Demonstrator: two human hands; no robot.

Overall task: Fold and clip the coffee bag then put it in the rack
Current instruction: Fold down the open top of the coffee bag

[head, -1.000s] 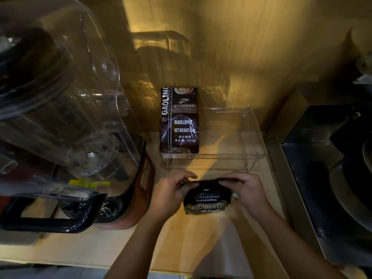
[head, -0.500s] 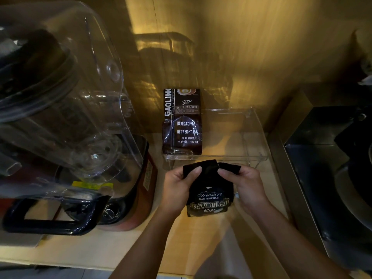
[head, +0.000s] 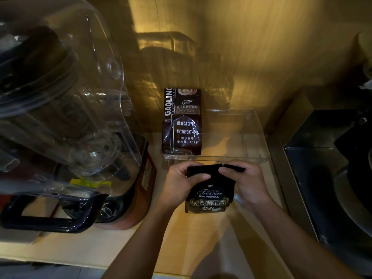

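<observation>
A small black coffee bag (head: 210, 196) labelled "Treasure Blue Mountain" stands upright on the wooden counter, just in front of a clear plastic rack (head: 255, 137). My left hand (head: 181, 182) grips the bag's top left part, thumb across the front. My right hand (head: 244, 181) pinches the top right part, and the bag's top edge is bent and folded between my fingers. I see no clip. A taller brown coffee bag (head: 182, 121) marked "GAOLING" stands in the rack's left side.
A large blender (head: 66, 121) with a clear jug and dark handle fills the left of the counter. A dark metal appliance (head: 330, 168) sits at the right. A wooden wall rises behind the rack. The rack's right side holds nothing.
The small bag went from lying low in my hands to standing upright closer to the rack. Both hands moved up to its top, where the edge is now being bent over.
</observation>
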